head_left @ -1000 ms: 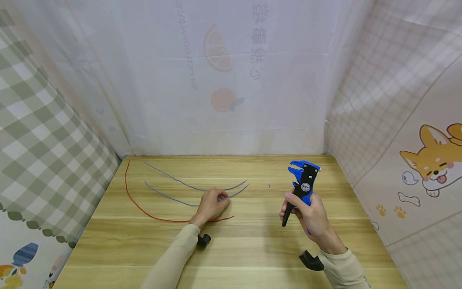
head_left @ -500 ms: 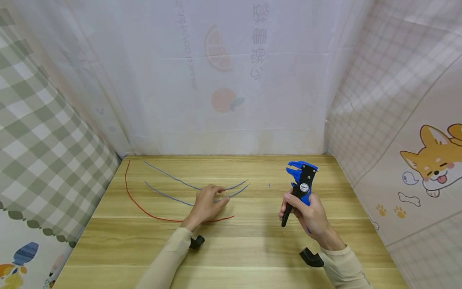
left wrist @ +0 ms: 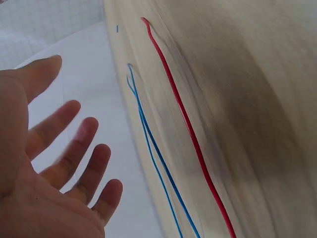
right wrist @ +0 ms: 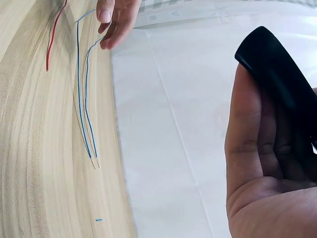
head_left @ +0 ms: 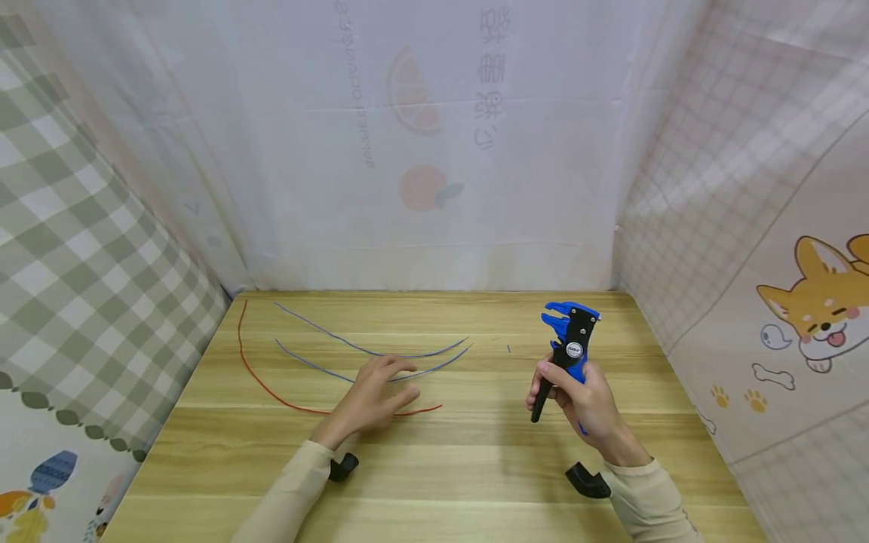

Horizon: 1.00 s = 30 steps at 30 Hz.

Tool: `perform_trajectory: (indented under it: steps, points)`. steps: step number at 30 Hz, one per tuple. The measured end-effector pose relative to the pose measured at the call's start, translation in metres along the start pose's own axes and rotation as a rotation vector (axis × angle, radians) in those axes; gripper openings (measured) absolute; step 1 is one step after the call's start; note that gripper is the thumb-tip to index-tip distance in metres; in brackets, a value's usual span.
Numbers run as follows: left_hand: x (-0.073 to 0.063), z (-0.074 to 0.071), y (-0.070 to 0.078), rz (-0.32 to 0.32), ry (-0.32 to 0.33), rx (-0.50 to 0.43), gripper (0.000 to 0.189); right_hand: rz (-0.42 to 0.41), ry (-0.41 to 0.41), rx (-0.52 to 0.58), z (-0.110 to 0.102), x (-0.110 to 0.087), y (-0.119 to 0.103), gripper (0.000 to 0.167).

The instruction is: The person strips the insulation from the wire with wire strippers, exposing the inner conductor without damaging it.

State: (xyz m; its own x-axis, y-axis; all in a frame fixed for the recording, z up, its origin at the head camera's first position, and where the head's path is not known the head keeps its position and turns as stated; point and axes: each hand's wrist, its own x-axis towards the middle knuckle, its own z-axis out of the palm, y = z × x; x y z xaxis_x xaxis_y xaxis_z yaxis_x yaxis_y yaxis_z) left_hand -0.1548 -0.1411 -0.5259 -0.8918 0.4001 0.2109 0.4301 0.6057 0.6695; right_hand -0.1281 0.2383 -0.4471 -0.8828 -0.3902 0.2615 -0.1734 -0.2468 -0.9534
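My left hand [head_left: 372,394] hovers over the wires with its fingers spread and nothing in them; the left wrist view shows its bare palm [left wrist: 39,198]. Beneath and beyond it lie two blue wires, the farther blue wire [head_left: 326,329] and the nearer blue wire [head_left: 441,365]. Their right ends show thin bare strands in the right wrist view. A red wire [head_left: 263,386] curves along the left, partly hidden by the left hand. My right hand [head_left: 597,411] grips a blue and black wire stripper [head_left: 573,343] by its handles, raised with its head pointing away from me.
A short blue snippet [head_left: 508,348] lies on the wooden table [head_left: 462,483] between the wires and the stripper. White curtain [head_left: 326,226] closes off the back, checked cloth [head_left: 88,211] the left, and printed cloth [head_left: 740,249] the right. Black camera mounts [head_left: 589,481] sit at both wrists.
My left hand has let go of the nearer blue wire, opened its fingers and drawn back toward me and to the left. The right hand with the wire stripper has hardly moved.
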Motion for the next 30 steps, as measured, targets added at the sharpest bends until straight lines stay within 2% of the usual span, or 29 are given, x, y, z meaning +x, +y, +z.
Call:
perform_trajectory:
  steps: [10, 13, 15, 21, 26, 30]
  points:
    - [-0.021, -0.008, -0.006, 0.11, 0.109, 0.073, 0.026, -0.002, -0.003, -0.008, -0.001, 0.001, 0.0, 0.013]
    - [-0.027, -0.008, -0.01, 0.126, 0.138, 0.102, 0.024, 0.002, -0.002, -0.013, -0.001, 0.001, 0.0, 0.015]
    - [-0.03, -0.009, -0.011, 0.115, 0.144, 0.117, 0.024, 0.004, -0.002, -0.017, -0.001, 0.001, 0.0, 0.014]
    - [-0.04, -0.013, -0.015, 0.053, 0.112, 0.128, 0.025, 0.011, -0.003, -0.025, -0.001, 0.002, 0.0, 0.015]
    - [-0.047, -0.015, -0.02, 0.031, 0.073, 0.142, 0.029, 0.017, 0.0, -0.022, -0.001, 0.002, 0.0, 0.013]
    - [-0.052, -0.016, -0.024, 0.024, 0.014, 0.137, 0.032, 0.021, -0.006, -0.012, 0.0, 0.003, 0.001, 0.01]
